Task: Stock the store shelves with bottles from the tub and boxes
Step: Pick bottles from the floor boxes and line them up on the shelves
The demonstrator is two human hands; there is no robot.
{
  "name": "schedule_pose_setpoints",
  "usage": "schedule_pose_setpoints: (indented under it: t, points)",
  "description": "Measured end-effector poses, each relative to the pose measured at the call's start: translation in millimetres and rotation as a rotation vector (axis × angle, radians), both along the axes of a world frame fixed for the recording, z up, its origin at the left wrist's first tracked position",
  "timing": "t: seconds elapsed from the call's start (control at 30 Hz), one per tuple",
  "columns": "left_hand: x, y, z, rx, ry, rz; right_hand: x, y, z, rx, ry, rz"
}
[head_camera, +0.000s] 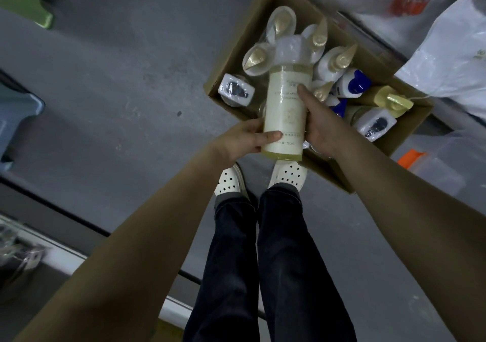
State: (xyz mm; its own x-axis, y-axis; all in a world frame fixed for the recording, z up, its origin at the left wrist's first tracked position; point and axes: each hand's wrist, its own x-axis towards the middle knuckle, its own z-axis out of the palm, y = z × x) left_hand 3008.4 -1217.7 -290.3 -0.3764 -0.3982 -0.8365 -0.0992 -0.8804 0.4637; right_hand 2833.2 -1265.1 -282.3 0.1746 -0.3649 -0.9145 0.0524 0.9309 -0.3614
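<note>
Grey concrete floor [118,84] below, and a cardboard box [238,60] sat on it just ahead of the person's white perforated shoes [288,174]. The box was crowded with wrapped pump bottles [339,60], gold nozzles pointing every way. Above its near edge, a tall pale bottle [286,110] hung in both hands: the left hand [244,139] wrapped around the lower body, thumb across the label, and the right hand [319,128] clamped on the opposite side, thumb pressed higher up. Its plastic-wrapped cap pointed away, over the box's middle. This looked like the pick-up step, bottle just clear of the box. No shelf showed here, so the next move called for turning towards one and setting the bottle upright.
</note>
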Motion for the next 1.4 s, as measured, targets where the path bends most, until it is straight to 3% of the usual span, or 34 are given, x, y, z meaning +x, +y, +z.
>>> schedule_pose_setpoints:
  t: [0.17,0.3,0.33,0.4,0.43,0.5,0.6,0.87,1.03,1.13,1.3,1.4]
  points:
    - [5,-13,2,0.039,0.048,-0.122,3,0,2,0.012,-0.111,-0.149]
    - [8,-32,8,-0.147,-0.104,-0.348,5,-1,1,-0.009,-0.099,-0.223]
    - [11,-35,9,-0.217,-0.19,-0.329,4,-2,1,0.011,-0.089,-0.254]
    - [23,-40,-1,-0.514,-0.536,-0.366,2,-3,0,0.048,-0.061,-0.308]
    - [30,-42,-7,-0.656,-0.731,-0.496,0,-3,-1,0.053,-0.05,-0.327]
    - [44,-46,-19,-0.704,-0.941,-0.731,-4,-1,-4,0.051,-0.041,-0.354]
    - [53,-52,-32,-0.63,-0.964,-0.867,-9,1,-7,0.052,-0.027,-0.371]
    - [33,-66,-50,-0.728,-1.14,-0.948,-13,11,-18,0.037,-0.032,-0.402]
    - [28,-61,-47,-0.904,-1.137,-1.175,-11,12,-15,0.035,-0.03,-0.423]
    - [29,-61,-40,-0.927,-1.093,-1.134,-12,13,-8,0.035,-0.027,-0.432]
    - [35,-56,-5,-1.012,-1.075,-0.808,-16,12,14,0.033,-0.025,-0.419]
    - [41,-46,31,-1.089,-0.958,-0.626,-18,13,45,0.039,0.002,-0.411]
